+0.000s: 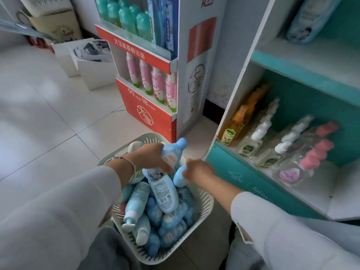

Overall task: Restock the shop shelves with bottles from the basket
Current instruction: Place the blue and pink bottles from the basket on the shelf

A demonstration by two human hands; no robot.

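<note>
Both hands are over the white basket (pixel 205 212) of blue bottles on the floor. The left hand (pixel 150 158) grips a raised pale-blue bottle (pixel 172 153). The right hand (pixel 198 169) curls round another bottle (pixel 179 178), just beside the teal shelf (pixel 231 170).

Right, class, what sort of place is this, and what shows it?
Most likely a small shop: a red cardboard display stand of pink tubes, teal shelves of spray bottles, a white plastic basket of blue bottles.
</note>
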